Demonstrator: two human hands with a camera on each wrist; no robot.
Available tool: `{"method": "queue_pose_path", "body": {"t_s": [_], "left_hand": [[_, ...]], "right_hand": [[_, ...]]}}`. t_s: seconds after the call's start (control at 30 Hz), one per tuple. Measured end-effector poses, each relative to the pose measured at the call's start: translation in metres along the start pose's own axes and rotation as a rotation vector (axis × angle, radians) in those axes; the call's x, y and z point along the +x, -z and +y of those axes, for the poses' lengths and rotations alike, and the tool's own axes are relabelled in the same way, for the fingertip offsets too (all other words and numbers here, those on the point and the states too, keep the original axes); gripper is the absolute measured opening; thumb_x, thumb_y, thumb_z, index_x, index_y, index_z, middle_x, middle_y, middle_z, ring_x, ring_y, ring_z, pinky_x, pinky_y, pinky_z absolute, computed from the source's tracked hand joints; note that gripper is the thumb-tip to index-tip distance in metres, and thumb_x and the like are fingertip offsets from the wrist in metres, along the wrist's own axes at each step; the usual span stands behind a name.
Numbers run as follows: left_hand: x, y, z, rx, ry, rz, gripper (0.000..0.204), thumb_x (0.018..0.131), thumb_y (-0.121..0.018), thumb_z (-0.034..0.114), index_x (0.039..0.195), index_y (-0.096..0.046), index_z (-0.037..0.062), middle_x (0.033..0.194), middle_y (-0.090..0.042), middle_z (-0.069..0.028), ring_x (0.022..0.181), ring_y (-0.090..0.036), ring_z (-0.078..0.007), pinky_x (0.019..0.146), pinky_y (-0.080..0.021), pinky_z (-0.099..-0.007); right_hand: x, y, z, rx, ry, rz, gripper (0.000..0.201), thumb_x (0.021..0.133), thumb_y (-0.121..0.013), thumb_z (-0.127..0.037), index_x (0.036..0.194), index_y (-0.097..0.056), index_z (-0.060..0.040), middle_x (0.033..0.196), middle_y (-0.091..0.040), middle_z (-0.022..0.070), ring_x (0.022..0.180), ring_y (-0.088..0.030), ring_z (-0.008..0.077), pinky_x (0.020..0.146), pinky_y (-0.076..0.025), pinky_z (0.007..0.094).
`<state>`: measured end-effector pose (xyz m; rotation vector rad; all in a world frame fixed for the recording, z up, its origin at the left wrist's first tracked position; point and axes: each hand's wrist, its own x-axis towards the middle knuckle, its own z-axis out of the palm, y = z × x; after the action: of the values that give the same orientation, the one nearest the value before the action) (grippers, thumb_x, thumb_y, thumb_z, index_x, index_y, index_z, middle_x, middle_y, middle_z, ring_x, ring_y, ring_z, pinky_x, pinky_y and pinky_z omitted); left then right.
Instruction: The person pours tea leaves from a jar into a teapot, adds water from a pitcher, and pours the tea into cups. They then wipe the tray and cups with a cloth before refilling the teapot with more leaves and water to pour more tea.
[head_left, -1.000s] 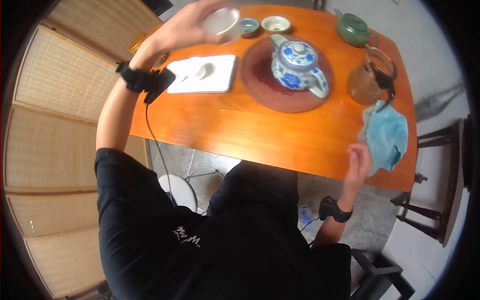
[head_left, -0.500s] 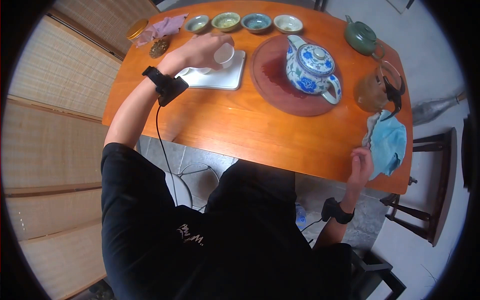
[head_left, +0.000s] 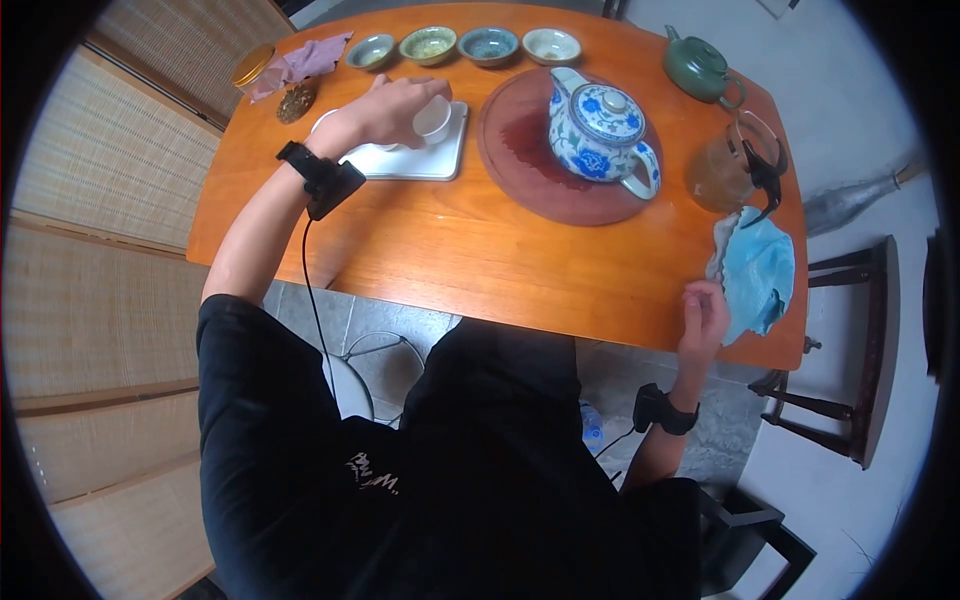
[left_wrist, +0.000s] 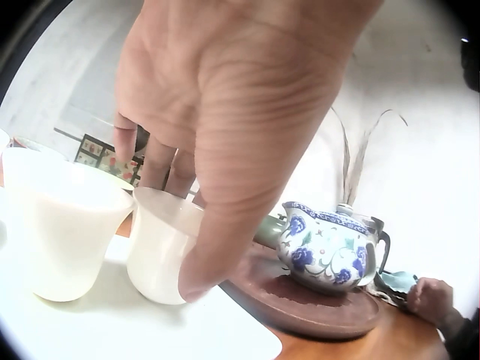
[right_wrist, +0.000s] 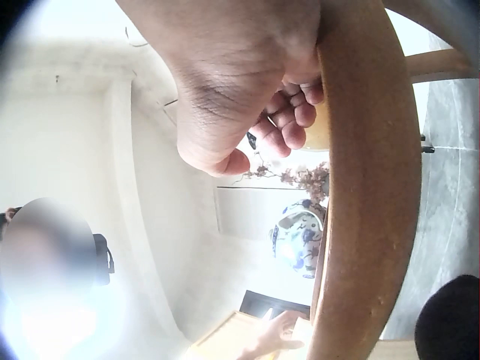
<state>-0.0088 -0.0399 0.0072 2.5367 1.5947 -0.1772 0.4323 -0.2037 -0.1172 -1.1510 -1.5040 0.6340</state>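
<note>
My left hand point(head_left: 395, 108) pinches a small white cup point(left_wrist: 154, 251), with the thumb on its near side and fingers behind. It is upright, low over the white tray point(head_left: 447, 160). Another white cup point(left_wrist: 75, 232) stands right beside it on the tray. At the table's front right edge, my right hand point(head_left: 707, 312) rests with loosely curled fingers and holds nothing. A light blue cloth point(head_left: 765, 275) lies next to it.
A blue-and-white teapot point(head_left: 600, 135) stands on a round reddish-brown board point(head_left: 520, 190). Several small bowls point(head_left: 428, 45) line the back. At the right are a glass pitcher point(head_left: 718, 175) and a green teapot point(head_left: 697, 65). A jar point(head_left: 255, 70) and pink cloth point(head_left: 315, 58) sit at back left.
My left hand has come down and nearer from beside the bowls, bringing the white cup to the tray. My right hand has stayed by the blue cloth.
</note>
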Motion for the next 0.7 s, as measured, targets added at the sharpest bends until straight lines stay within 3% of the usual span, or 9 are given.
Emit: {"method": "queue_pose_path", "body": {"t_s": [0.27,0.47,0.63,0.7], "left_hand": [[0.003,0.002,-0.004,-0.022,-0.026,-0.014,0.066,0.062,-0.08,0.01,0.121,-0.049,0.013,0.105,-0.064,-0.0106,0.105,-0.058,-0.031,0.094,-0.034,-0.0444],[0.008,0.006,-0.006,-0.02,-0.024,-0.053,0.066,0.061,-0.081,0.016,0.12,-0.051,0.0116,0.106,-0.064,-0.0125,0.108,-0.057,-0.0325,0.099,-0.034,-0.0435],[0.009,0.012,-0.003,-0.006,0.004,-0.084,0.079,0.065,-0.081,0.027,0.133,-0.047,0.0078,0.12,-0.062,-0.0157,0.118,-0.054,-0.0331,0.104,-0.032,-0.0437],[0.004,0.013,0.006,0.006,-0.074,0.104,0.082,0.069,-0.079,0.034,0.138,-0.042,0.0078,0.125,-0.059,-0.0168,0.122,-0.051,-0.0339,0.106,-0.03,-0.0472]], "right_hand": [[0.0,-0.001,-0.004,-0.004,-0.019,0.017,0.004,0.088,-0.055,-0.002,0.089,-0.055,0.002,0.076,-0.049,0.0014,0.068,-0.04,0.0086,0.064,-0.034,0.0213],[-0.001,0.001,-0.001,-0.036,-0.011,0.006,0.004,0.088,-0.054,-0.001,0.092,-0.055,0.0007,0.079,-0.05,0.0016,0.07,-0.043,0.0083,0.063,-0.035,0.0211],[0.001,0.0,-0.006,-0.062,-0.009,0.053,0.006,0.081,-0.059,-0.002,0.086,-0.056,0.0001,0.075,-0.051,0.0058,0.065,-0.045,0.014,0.06,-0.037,0.0253],[0.001,0.0,-0.006,-0.065,0.004,0.062,0.007,0.08,-0.059,-0.002,0.086,-0.056,0.0001,0.075,-0.052,0.0068,0.065,-0.047,0.016,0.061,-0.039,0.0265]]}}
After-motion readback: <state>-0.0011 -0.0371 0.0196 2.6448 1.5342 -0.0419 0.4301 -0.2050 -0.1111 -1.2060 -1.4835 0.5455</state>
